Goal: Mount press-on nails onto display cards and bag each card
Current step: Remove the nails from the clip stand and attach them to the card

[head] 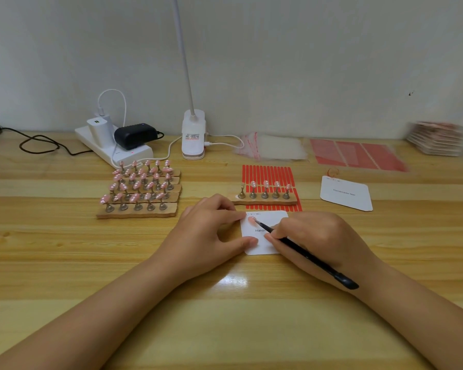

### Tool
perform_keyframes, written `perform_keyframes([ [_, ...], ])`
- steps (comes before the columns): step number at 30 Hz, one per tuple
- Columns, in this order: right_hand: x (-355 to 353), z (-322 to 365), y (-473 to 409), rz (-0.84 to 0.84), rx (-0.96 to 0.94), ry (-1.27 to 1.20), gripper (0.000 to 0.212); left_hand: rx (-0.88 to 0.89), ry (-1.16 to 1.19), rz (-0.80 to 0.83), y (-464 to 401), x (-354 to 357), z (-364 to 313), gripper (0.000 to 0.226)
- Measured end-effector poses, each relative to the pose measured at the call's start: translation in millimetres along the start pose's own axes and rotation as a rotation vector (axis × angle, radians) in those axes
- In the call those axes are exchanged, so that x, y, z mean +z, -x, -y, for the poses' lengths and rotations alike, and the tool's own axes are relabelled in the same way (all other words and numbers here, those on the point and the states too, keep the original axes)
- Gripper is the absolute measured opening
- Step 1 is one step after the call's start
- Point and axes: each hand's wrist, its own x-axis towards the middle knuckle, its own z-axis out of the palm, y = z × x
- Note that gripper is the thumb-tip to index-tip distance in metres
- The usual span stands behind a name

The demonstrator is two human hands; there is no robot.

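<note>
A white display card (269, 222) lies on the wooden table in front of me. My left hand (209, 228) rests on its left edge, forefinger and thumb touching the card. My right hand (318, 239) grips a black tool (305, 253) whose tip touches a pink nail (251, 219) at the card's upper left. Behind the card, a wooden strip (265, 200) carries several metal stands; most bear pink nails, and the leftmost stand (241, 193) is bare. At the left, several more wooden strips (139, 209) hold many pink nails.
Red adhesive-strip sheet (267, 173) lies under the near strip. A stack of blank cards (346, 193) sits right, more red sheets (358, 154) and clear bags (273, 146) behind. Finished bagged cards (439, 138) pile far right. Power strip (112, 146) and clip lamp (193, 134) stand at back.
</note>
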Motion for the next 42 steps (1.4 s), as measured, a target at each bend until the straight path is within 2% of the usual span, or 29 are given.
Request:
perform_keyframes([
  [8, -0.6, 1.9, 0.4, -0.002, -0.005, 0.034, 0.019, -0.009, 0.011, -0.004, 0.0, 0.4, 0.2, 0.05],
  [15, 0.4, 3.2, 0.8, -0.03, -0.029, 0.091, 0.029, -0.015, 0.017, -0.002, -0.9, 0.3, -1.0, 0.051],
  [31, -1.5, 8.8, 0.1, -0.034, -0.001, 0.068, 0.027, -0.014, 0.016, 0.0, 0.4, -0.5, -1.0, 0.051],
  [42, -2.7, 5.4, 1.4, 0.003, 0.053, -0.001, 0.013, -0.029, 0.013, 0.02, 0.2, -1.1, -1.1, 0.049],
])
